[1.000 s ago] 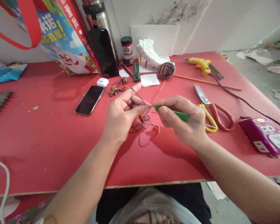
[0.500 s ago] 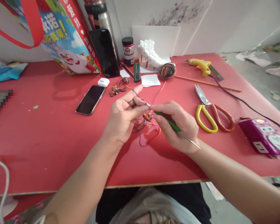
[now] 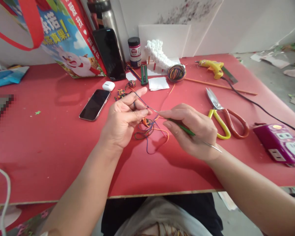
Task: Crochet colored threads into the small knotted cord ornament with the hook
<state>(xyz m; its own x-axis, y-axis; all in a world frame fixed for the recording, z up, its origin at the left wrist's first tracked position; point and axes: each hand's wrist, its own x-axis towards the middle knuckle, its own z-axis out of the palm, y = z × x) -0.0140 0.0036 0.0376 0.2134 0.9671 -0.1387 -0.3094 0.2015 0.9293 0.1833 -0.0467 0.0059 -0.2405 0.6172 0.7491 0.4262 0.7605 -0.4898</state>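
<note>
Your right hand (image 3: 191, 131) closes around the green-handled hook (image 3: 185, 128), likely light, stiff and smooth. Between your hands runs yarn (image 3: 147, 106), pinched in your left hand (image 3: 120, 119), forefinger raised: it looks soft, limp, best held near the hook's tip.

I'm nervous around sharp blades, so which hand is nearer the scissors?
Right. The right hand is just left of the scissors, partly overlapping them in this view; the left hand is farther off to their left.
</note>
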